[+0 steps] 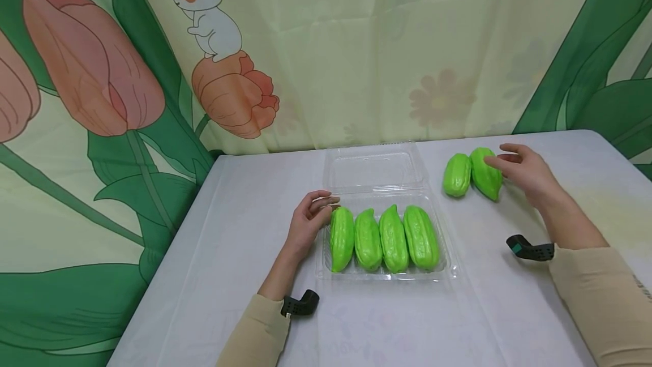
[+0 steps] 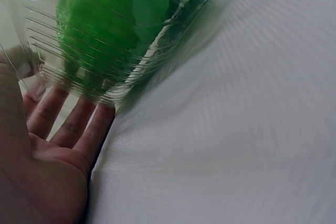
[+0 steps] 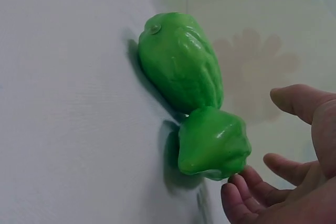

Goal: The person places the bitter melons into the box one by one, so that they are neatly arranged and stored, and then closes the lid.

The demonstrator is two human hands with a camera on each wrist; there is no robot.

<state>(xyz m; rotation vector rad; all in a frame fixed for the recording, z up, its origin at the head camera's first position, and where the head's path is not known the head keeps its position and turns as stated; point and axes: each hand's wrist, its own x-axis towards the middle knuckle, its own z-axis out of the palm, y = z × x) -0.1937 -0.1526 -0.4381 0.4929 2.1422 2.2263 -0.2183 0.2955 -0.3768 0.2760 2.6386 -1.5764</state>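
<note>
Several bright green, ridged gourds [image 1: 368, 240] that look like bitter melons lie side by side in a clear plastic clamshell box [image 1: 387, 276]. My left hand [image 1: 305, 222] is at the box's left side, its fairly straight fingers against the clear wall in the left wrist view. On the table to the right of the box are two more green gourds, a rounded one [image 1: 457, 175] and a pointed one [image 1: 486, 171]. My right hand [image 1: 524, 171] is spread beside the pointed gourd, thumb and fingers apart. Its fingertips are at or very near that gourd; contact is unclear.
The box's clear lid [image 1: 374, 167] lies folded back towards the rear edge of the white-covered table [image 1: 229, 276]. A printed curtain [image 1: 331, 61] with flowers and a rabbit hangs behind. Each wrist wears a black camera mount [image 1: 532, 249].
</note>
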